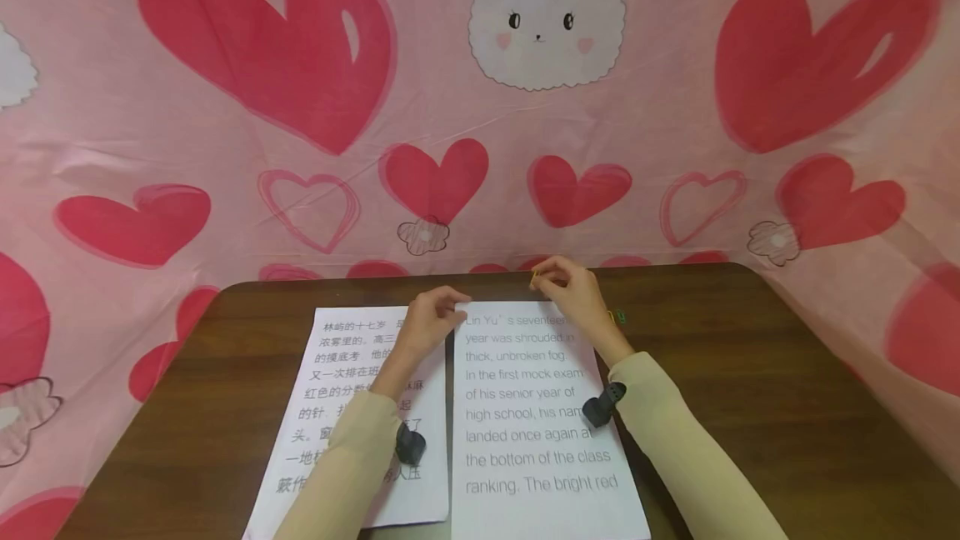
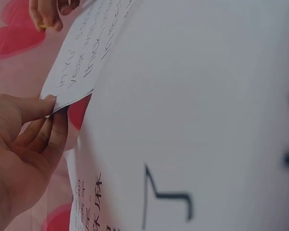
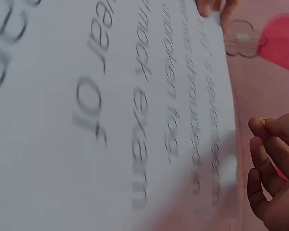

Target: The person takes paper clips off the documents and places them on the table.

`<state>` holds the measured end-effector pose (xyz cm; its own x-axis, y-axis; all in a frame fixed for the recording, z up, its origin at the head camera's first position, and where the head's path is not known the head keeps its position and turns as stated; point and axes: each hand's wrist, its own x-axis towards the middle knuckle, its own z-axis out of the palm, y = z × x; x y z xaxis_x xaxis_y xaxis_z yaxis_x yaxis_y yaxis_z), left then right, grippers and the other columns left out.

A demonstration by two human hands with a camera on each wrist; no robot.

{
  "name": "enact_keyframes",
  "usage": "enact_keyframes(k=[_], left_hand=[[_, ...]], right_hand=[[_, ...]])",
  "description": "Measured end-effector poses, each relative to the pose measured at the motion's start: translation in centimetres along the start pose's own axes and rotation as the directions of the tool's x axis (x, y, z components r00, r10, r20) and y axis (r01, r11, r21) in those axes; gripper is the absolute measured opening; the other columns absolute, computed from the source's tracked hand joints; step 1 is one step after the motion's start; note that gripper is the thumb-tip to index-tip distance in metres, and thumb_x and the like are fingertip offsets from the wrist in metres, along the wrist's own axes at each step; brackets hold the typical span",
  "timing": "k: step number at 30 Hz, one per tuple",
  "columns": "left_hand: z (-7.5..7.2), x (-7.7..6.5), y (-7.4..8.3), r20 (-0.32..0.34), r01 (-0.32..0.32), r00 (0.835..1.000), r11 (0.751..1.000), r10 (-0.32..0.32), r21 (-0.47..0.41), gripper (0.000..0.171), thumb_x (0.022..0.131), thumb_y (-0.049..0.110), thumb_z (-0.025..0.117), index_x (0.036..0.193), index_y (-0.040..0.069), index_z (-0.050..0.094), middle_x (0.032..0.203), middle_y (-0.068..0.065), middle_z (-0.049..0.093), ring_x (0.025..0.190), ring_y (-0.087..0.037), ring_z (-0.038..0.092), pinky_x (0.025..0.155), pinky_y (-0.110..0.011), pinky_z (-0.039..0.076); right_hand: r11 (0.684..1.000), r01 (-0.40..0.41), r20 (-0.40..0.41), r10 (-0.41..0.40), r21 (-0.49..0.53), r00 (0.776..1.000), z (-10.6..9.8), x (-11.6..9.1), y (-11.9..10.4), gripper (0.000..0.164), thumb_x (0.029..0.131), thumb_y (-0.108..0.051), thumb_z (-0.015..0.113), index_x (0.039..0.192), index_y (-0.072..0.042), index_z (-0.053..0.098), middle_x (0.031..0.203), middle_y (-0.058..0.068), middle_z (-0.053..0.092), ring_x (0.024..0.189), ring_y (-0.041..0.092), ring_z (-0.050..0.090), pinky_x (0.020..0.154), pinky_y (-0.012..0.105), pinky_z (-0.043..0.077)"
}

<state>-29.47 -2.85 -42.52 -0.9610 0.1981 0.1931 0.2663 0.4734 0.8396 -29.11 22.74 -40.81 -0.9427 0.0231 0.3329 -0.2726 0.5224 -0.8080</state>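
My left hand [image 1: 433, 319] pinches the top left corner of the right-hand sheets [image 1: 525, 390], printed in English. In the left wrist view the thumb lies on top of that corner and the fingers [image 2: 58, 134] are beneath it. Just beyond the top edge of these sheets, my right hand [image 1: 573, 290] holds a small yellow wire paper clip [image 1: 534, 279] between thumb and forefinger. The right wrist view shows only a loop of the clip [image 3: 263, 121], the rest hidden by the fingertips. Left of the English sheets lie sheets with Chinese text [image 1: 352, 407], partly covered by my left forearm.
Beside my right wrist, a green paper clip [image 1: 621, 317] and a partly hidden yellow one [image 1: 611, 317] lie on the dark wooden table [image 1: 720, 390]. A pink cloth [image 1: 450, 115] with hearts and a rabbit hangs behind the table's back edge.
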Motion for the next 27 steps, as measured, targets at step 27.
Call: enact_keyframes(k=[27], left_hand=[[0.7, 0.1, 0.3, -0.013, 0.041, 0.999, 0.99, -0.039, 0.134, 0.023, 0.091, 0.005, 0.069, 0.112, 0.013, 0.074, 0.104, -0.011, 0.072, 0.087, -0.021, 0.062, 0.079, -0.03, 0.051]], right_hand=[[0.873, -0.132, 0.144, 0.223, -0.47, 0.964, -12.3, -2.9, 6.6, 0.015, 0.089, -0.017, 0.072, 0.098, -0.006, 0.076, 0.096, 0.014, 0.076, 0.084, 0.025, 0.063, 0.074, 0.036, 0.047]])
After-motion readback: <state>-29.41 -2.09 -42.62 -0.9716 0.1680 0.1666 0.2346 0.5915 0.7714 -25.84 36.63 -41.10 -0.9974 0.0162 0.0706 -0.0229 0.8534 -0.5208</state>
